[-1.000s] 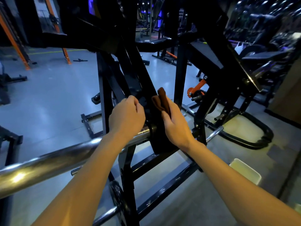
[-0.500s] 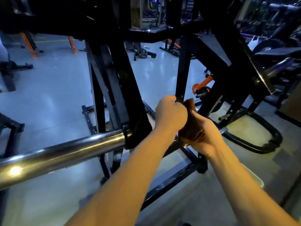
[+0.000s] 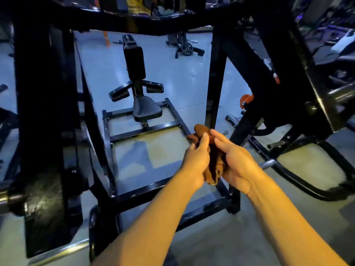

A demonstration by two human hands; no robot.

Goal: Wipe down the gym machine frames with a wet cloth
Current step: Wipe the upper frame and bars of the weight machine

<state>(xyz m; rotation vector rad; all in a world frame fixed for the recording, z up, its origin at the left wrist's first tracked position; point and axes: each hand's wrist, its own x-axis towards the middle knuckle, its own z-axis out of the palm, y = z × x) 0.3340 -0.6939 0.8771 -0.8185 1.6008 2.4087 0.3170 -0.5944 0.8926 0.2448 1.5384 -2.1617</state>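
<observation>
Fingers (image 3: pixel 202 140) of the left hand (image 3: pixel 196 160) curled over the upper part of a brown cloth (image 3: pixel 213 166), pinching its bunched top. Right hand (image 3: pixel 238 164) cupped against the cloth's other side, fingers nearly straight and pressed together along the fabric. Cloth bunched between both palms, held in mid-air, off the frame, lower end hanging below the wrists. Directly beneath and behind: black base rails (image 3: pixel 146 129) of the gym machine frame, forming a rectangle on the floor. On those rails, a padded black seat (image 3: pixel 147 109) with an upright back pad (image 3: pixel 134 62) above it and two smaller pads at either side. Thick black upright (image 3: pixel 41 104) close at left, with a chrome bar end (image 3: pixel 3 200) at its foot. Slanted black beams (image 3: pixel 272 60) at right, an orange fitting (image 3: pixel 246 99) beside them, a curved black floor tube (image 3: pixel 299 179) further right. Pale grey glossy floor (image 3: pixel 172 73) reflecting blue light; concrete-toned patch nearer. More dark gym equipment in the dim background, with a weight plate (image 3: pixel 187 48) on a rack.
</observation>
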